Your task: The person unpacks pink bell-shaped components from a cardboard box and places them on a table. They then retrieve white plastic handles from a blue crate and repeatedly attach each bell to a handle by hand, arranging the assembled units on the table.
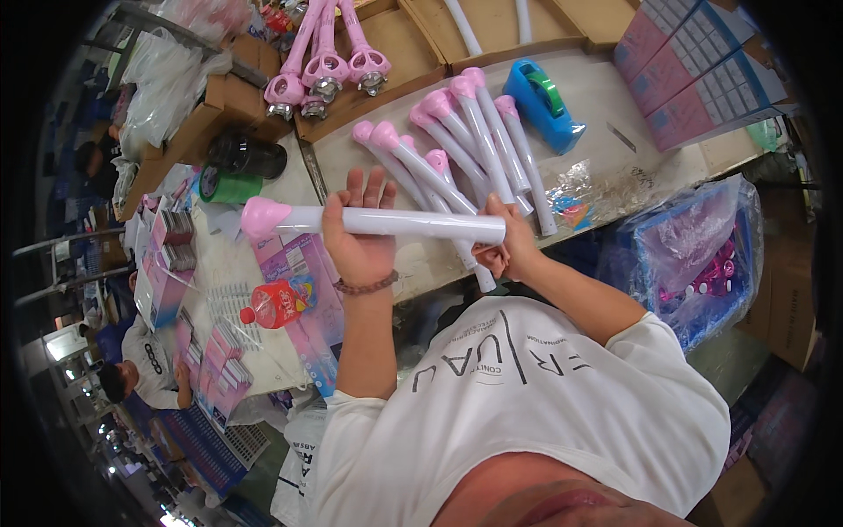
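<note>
A white plastic tube with a pink knob end (pixel 421 225) lies level across both my hands. My left hand (pixel 364 250) is palm up, its thumb hooked over the tube near the pink end and its fingers stretched out behind. My right hand (pixel 514 237) closes at the tube's plain right end, its fingers curled partly out of sight under and behind it. Just beyond, several similar white tubes (pixel 483 132) with pink ends lie in a loose pile on the table (pixel 395 112).
A blue tape dispenser (pixel 536 105) stands right of the pile; pink-blue boxes (pixel 702 75) are stacked farther right. Pink wands (pixel 325 61) lie at far left. Left are a red bottle (pixel 277 303), green tape (pixel 228 184) and a dark jar (pixel 250 155). A plastic-lined blue crate (pixel 694 263) sits at right.
</note>
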The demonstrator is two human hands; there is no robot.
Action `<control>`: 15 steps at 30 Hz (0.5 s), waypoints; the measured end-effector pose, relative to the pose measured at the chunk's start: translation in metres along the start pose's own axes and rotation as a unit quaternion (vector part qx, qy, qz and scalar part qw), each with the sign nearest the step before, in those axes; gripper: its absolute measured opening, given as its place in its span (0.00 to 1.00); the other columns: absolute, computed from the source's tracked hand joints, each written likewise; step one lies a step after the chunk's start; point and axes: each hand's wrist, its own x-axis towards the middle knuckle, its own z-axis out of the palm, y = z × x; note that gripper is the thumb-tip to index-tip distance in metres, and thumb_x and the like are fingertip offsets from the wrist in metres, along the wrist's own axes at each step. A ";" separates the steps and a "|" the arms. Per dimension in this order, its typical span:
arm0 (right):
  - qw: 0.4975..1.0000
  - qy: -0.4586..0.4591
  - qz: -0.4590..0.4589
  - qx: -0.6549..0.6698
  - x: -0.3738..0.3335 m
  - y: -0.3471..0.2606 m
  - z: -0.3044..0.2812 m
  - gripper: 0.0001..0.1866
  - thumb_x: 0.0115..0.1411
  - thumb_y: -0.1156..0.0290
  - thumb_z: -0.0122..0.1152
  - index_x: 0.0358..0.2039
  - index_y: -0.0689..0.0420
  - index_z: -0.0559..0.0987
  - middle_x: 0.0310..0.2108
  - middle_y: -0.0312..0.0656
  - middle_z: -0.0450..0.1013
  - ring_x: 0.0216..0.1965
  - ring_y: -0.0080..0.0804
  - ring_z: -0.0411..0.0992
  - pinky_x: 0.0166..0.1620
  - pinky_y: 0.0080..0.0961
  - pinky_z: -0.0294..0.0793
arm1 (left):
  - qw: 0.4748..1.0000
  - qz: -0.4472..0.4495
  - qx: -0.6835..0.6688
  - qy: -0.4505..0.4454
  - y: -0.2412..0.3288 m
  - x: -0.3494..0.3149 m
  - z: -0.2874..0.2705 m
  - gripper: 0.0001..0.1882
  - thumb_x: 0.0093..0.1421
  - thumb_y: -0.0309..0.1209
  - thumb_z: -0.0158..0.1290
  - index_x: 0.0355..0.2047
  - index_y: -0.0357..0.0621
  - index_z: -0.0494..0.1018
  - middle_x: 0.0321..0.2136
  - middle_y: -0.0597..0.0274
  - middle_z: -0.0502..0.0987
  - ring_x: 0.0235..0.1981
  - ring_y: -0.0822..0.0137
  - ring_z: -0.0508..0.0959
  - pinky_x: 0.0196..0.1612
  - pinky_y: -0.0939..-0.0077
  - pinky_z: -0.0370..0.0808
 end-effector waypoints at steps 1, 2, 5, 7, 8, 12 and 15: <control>0.993 -0.036 -0.052 -0.100 0.000 -0.008 -0.003 0.25 0.64 0.47 0.48 0.25 0.59 0.69 0.10 0.43 0.67 0.04 0.28 0.60 0.06 0.22 0.56 | 0.999 -0.026 -0.029 0.008 0.002 0.004 -0.006 0.11 0.62 0.40 0.48 0.31 0.47 0.72 0.46 0.60 0.76 0.53 0.51 0.71 0.57 0.49 0.65; 0.972 0.036 -0.070 -0.220 -0.001 -0.015 -0.005 0.26 0.66 0.47 0.43 0.28 0.60 0.70 0.11 0.42 0.68 0.05 0.24 0.62 0.07 0.17 0.57 | 0.997 -0.047 -0.054 0.042 0.000 0.008 -0.013 0.11 0.62 0.40 0.47 0.31 0.47 0.71 0.46 0.60 0.76 0.53 0.51 0.71 0.57 0.50 0.65; 0.964 -0.018 -0.004 -0.266 -0.008 -0.039 -0.014 0.28 0.66 0.44 0.37 0.35 0.60 0.71 0.13 0.40 0.69 0.06 0.19 0.61 0.10 0.16 0.58 | 0.992 -0.099 -0.008 0.072 -0.020 0.013 -0.034 0.13 0.63 0.42 0.46 0.29 0.46 0.71 0.46 0.60 0.75 0.51 0.52 0.72 0.53 0.52 0.67; 0.938 -0.134 0.028 -0.319 -0.016 -0.046 -0.018 0.20 0.65 0.53 0.48 0.39 0.60 0.69 0.16 0.40 0.71 0.07 0.20 0.62 0.12 0.16 0.62 | 0.984 -0.133 0.041 0.112 -0.043 0.017 -0.042 0.16 0.63 0.45 0.45 0.31 0.46 0.71 0.46 0.58 0.74 0.50 0.51 0.71 0.51 0.52 0.68; 0.905 -0.210 0.041 -0.367 -0.021 -0.047 -0.020 0.18 0.63 0.57 0.52 0.39 0.61 0.69 0.17 0.40 0.71 0.07 0.20 0.62 0.13 0.16 0.63 | 0.983 -0.154 0.047 0.084 -0.053 0.019 -0.045 0.17 0.63 0.47 0.47 0.35 0.45 0.70 0.48 0.57 0.73 0.50 0.52 0.71 0.51 0.53 0.68; 0.903 -0.164 0.109 -0.381 -0.028 -0.037 -0.030 0.23 0.57 0.68 0.60 0.49 0.64 0.65 0.17 0.36 0.69 0.11 0.20 0.66 0.12 0.18 0.65 | 0.964 -0.213 0.138 -0.083 -0.083 0.024 -0.049 0.43 0.53 0.64 0.49 0.55 0.42 0.61 0.57 0.52 0.63 0.52 0.51 0.69 0.52 0.51 0.66; 0.921 -0.020 0.079 -0.380 -0.016 -0.054 -0.049 0.31 0.56 0.68 0.60 0.57 0.66 0.61 0.18 0.37 0.72 0.11 0.22 0.68 0.11 0.18 0.63 | 0.920 -0.202 0.328 -0.068 -0.091 0.023 -0.057 0.53 0.47 0.62 0.56 0.61 0.35 0.53 0.60 0.48 0.59 0.52 0.56 0.69 0.49 0.60 0.70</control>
